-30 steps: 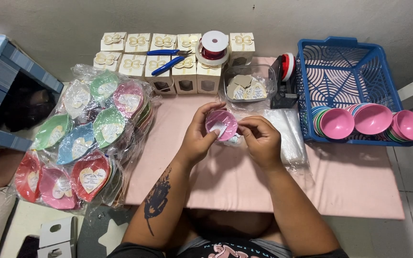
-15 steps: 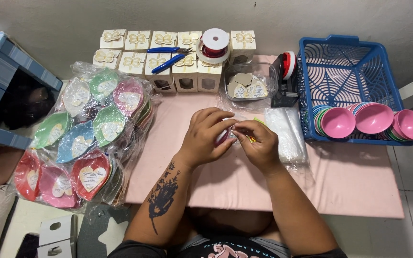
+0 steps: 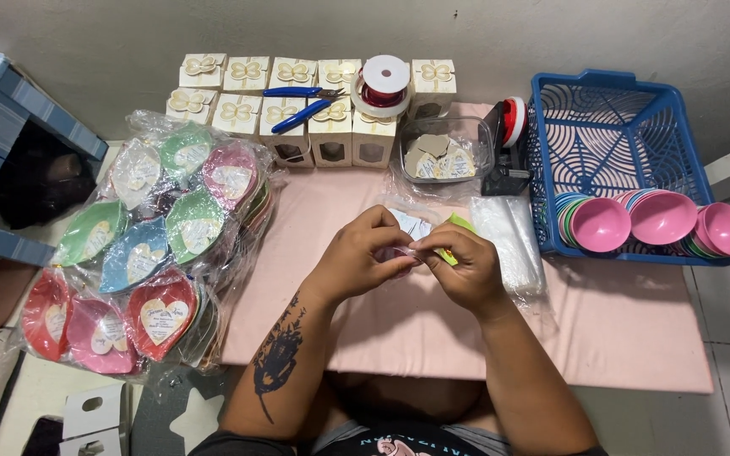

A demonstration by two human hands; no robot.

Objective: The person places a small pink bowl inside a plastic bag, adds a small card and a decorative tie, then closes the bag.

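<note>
1. While both hands meet over the pink table [image 3: 601,355], the left hand [image 3: 356,257] and right hand [image 3: 466,266] are closed on a small wrapped favour [image 3: 405,250], pinching its clear film at the table's centre.
2. Progress, as judged: many wrapped heart dishes [image 3: 162,317] lie stacked to the left; unwrapped bowls [image 3: 601,224] wait in the blue basket [image 3: 618,93].
3. Orientation: the piece is mostly hidden, so its long axis cannot be told.

Bare forearms, dark tattoo on left; apparently black printed shirt.
</note>
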